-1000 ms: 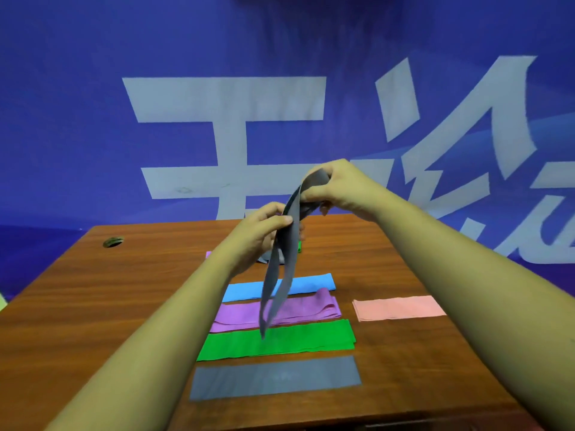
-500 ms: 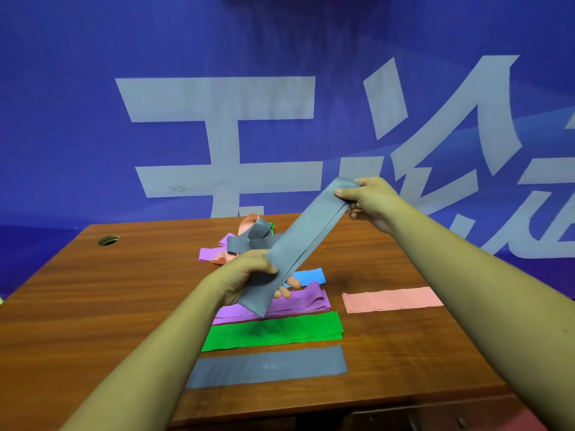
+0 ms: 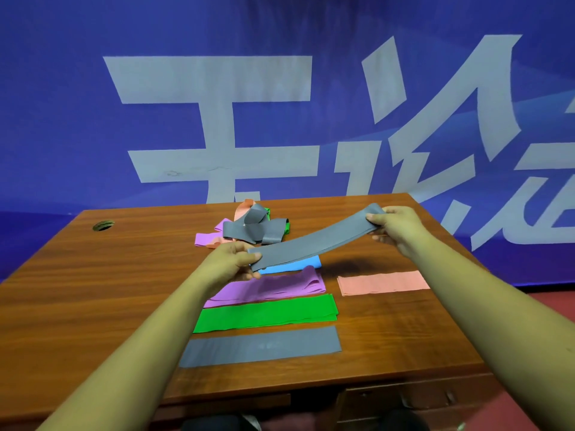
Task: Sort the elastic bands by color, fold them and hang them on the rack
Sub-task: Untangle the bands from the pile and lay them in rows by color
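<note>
I hold a grey elastic band (image 3: 314, 241) stretched flat above the table, my left hand (image 3: 231, 259) pinching its near end and my right hand (image 3: 393, 225) pinching its far end. Below it lie sorted flat bands in rows: blue (image 3: 298, 265), partly hidden by the held band, purple (image 3: 270, 287), green (image 3: 267, 312) and grey (image 3: 261, 345), with a pink one (image 3: 382, 283) to the right. A tangled heap of unsorted bands (image 3: 252, 230) sits at the back of the table. No rack is in view.
The wooden table (image 3: 93, 290) has a round cable hole (image 3: 103, 225) at its back left. A blue banner with large pale characters (image 3: 217, 119) hangs right behind it. Drawer fronts (image 3: 404, 399) show under the front edge.
The grey band hung doubled from both hands held close together. My hands have since moved apart, the right going right and the left lower, so the band now lies stretched nearly level.
</note>
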Demonstrator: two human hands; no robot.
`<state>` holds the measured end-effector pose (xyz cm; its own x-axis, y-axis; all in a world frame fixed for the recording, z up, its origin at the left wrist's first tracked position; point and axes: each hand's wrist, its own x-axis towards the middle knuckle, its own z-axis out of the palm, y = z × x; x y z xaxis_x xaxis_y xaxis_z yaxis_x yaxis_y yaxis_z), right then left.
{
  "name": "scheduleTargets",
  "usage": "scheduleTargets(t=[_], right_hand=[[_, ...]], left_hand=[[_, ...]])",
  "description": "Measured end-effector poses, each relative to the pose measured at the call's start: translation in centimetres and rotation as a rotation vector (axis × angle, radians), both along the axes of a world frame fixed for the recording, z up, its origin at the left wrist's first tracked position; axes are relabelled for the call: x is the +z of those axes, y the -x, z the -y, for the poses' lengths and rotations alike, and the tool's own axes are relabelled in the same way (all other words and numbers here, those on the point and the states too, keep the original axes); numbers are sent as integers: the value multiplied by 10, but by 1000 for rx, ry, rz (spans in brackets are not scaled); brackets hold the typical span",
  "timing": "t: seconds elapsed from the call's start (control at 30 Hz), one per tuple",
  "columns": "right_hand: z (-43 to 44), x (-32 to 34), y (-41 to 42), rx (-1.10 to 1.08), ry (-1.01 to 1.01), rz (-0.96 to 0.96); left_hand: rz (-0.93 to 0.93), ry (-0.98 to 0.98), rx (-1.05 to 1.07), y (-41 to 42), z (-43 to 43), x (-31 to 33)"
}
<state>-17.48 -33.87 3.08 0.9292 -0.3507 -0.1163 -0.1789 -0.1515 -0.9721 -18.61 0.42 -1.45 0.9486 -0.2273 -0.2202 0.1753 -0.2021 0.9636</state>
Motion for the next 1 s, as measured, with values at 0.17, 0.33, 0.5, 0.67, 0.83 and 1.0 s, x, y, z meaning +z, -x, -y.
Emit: scheduleTargets(t=[0.17, 0.33, 0.5, 0.67, 0.83, 1.0], right_hand=[[4, -22, 24, 7, 49, -68], [-14, -43, 55, 31, -30, -100], [-46, -58, 90, 94, -48, -92], [-68, -82, 113, 114, 70, -106], [-81, -101, 124, 129, 222, -114], [-89, -120, 127, 126, 359, -150]], left_hand=[[44, -70, 18, 14, 1, -9], [66, -60, 121, 39, -26, -14], [101, -128, 231, 69, -62, -19], [98, -224, 277, 105, -87, -34], [120, -390, 243, 127, -99, -56], [195, -583, 275, 132, -101, -72]])
